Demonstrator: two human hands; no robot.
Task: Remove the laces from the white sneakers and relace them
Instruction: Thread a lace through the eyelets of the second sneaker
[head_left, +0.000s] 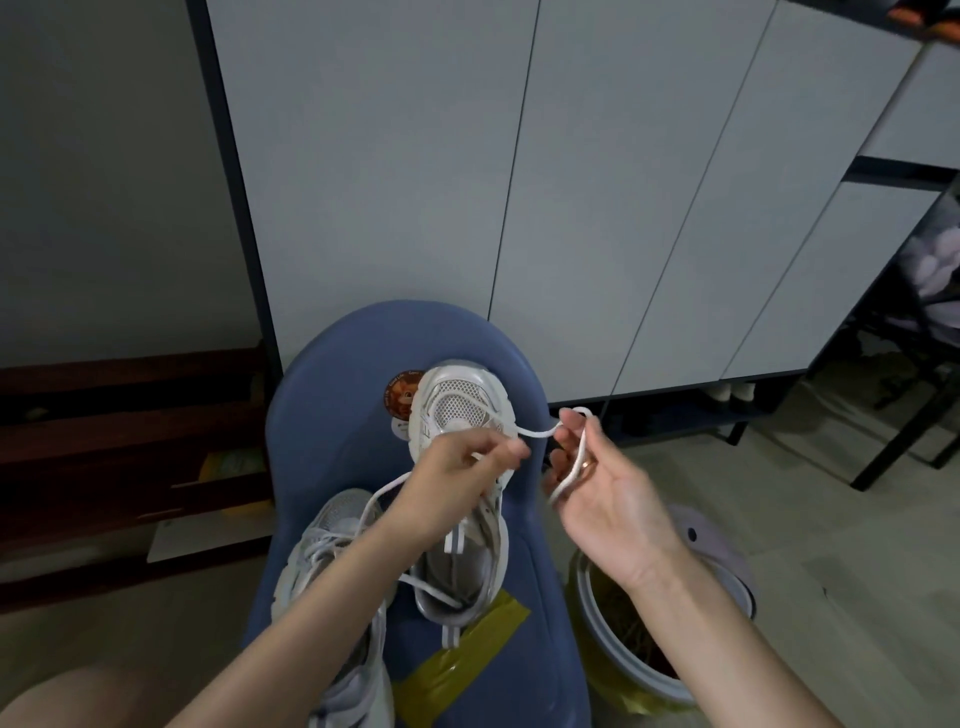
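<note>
Sneakers come first: the far sneaker (462, 415) lies on the blue seat (332, 395) directly under our left hand (457, 483), toe pointing away from us, its opening toward us. Its white lace (537, 431) runs from the toe-end eyelets across to our right hand (597, 478), and another stretch of it trails back under our left wrist toward the heel. We judge the lace is mid-way in threading, though whether coming out or going in we cannot tell. The second sneaker (332, 561) sits just beneath our left forearm, nearer to us, laces in place.

We keep the shoe flat on the seat so both hands stay free for the cord. Our left hand is closed, fingertips pinching the lace right above the tongue, probably to steady it at the eyelet. Our right hand, just beside the shoe's outer edge, has its fingers curled round the lace, which loops over the fingertips and drops down across the palm, holding it lightly taut.

Below our right wrist stands a round bin (660, 629) on the floor.
</note>
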